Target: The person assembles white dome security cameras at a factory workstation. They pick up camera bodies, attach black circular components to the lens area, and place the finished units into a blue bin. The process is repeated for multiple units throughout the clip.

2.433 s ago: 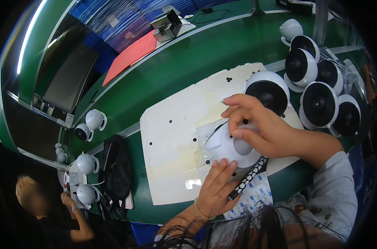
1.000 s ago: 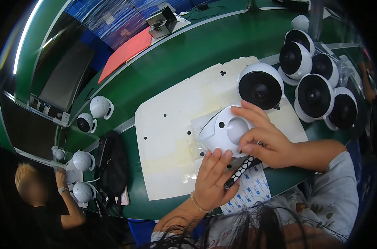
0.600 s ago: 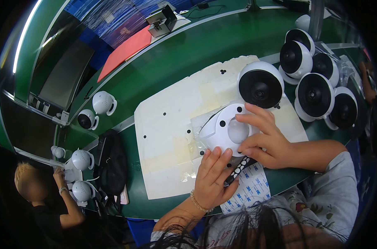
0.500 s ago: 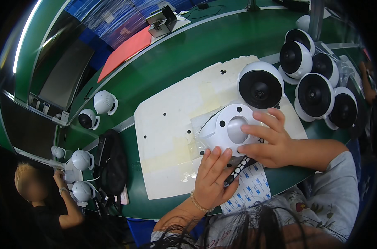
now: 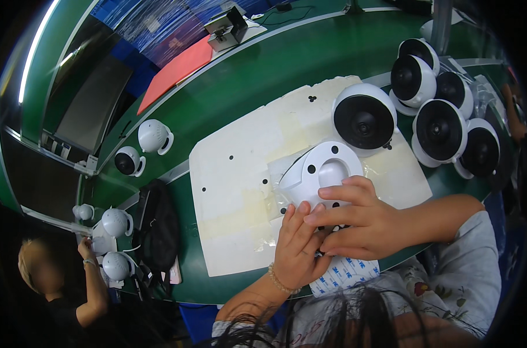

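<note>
Right hand (image 5: 370,226) now nearer left hand (image 5: 299,248), both hands loosely spread, any hold unclear, white base (image 5: 310,184) just beyond, partly overlapped.

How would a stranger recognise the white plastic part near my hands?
On the green table lies a cream board. In front of its black-faced camera sits the white plastic part, set apart by a round hollow and black dots.

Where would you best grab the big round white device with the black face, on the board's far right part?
Probably by the white shell, with the device approached from the left. Its black face points toward the person; the rounded shell curves around it, and other devices stand on its right.
</note>
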Action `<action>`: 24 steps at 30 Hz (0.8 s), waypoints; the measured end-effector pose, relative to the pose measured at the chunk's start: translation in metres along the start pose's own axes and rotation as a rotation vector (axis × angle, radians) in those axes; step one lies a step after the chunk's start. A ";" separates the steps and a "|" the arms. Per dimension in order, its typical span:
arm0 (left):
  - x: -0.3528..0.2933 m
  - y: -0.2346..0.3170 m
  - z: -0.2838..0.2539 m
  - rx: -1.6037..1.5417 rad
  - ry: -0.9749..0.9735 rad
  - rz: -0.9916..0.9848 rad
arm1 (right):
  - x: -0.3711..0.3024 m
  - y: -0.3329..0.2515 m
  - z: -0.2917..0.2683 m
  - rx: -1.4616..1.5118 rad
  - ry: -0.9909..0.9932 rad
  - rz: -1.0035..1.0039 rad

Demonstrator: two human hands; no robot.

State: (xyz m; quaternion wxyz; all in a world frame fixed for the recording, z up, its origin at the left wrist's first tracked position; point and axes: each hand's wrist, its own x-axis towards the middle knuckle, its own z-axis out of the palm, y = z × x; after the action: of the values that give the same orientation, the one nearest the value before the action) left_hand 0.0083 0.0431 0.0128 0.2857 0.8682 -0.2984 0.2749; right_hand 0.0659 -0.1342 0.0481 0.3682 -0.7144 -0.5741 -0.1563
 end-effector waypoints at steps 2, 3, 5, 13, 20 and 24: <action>0.000 0.000 0.000 0.014 -0.002 0.000 | -0.004 0.002 0.003 -0.055 0.025 -0.052; -0.001 0.001 0.000 0.020 -0.004 -0.005 | -0.006 0.003 0.004 -0.105 0.041 -0.112; -0.001 -0.001 0.001 0.022 -0.013 0.003 | -0.012 0.006 -0.003 -0.117 0.055 -0.060; -0.003 0.000 0.003 0.010 0.016 -0.026 | -0.026 0.031 -0.031 0.118 0.088 0.412; 0.000 0.004 -0.001 0.062 0.007 0.001 | -0.024 0.034 -0.025 0.127 0.091 0.392; 0.000 0.003 0.000 0.062 0.009 0.003 | -0.025 0.035 -0.025 0.140 0.088 0.408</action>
State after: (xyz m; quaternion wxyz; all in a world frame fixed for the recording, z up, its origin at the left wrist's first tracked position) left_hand 0.0065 0.0410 0.0136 0.2598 0.8748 -0.2898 0.2885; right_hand 0.0966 -0.1722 0.0365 0.4655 -0.7810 -0.4105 -0.0695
